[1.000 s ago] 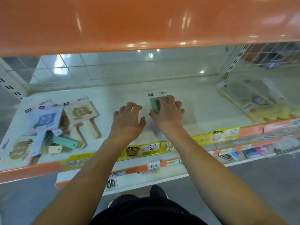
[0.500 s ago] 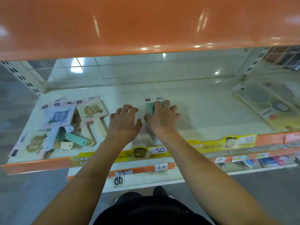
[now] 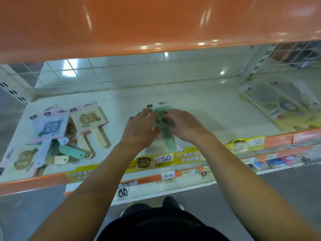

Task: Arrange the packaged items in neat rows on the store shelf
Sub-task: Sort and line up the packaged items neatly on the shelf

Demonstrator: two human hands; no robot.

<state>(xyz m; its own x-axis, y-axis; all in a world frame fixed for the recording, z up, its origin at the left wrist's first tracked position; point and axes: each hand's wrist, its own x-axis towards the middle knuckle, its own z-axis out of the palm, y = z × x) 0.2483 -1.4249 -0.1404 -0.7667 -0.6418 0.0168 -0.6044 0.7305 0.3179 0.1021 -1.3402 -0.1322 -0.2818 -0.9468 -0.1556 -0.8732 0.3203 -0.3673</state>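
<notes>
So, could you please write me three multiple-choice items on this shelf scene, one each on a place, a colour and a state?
1. Where is the loose heap of packaged paddle-shaped brushes?
A. shelf's left end
B. floor
C. shelf above

2. What colour is the flat paddle-shaped packaged item under the hands?
A. red
B. mint green
C. black

3. How is that item placed?
A. standing upright
B. hanging
C. lying flat

Key: 1 A, it sits left of the left hand; 2 B, its handle shows green; 3 C, both hands, the right hand included, rest on it on the white shelf board.
</notes>
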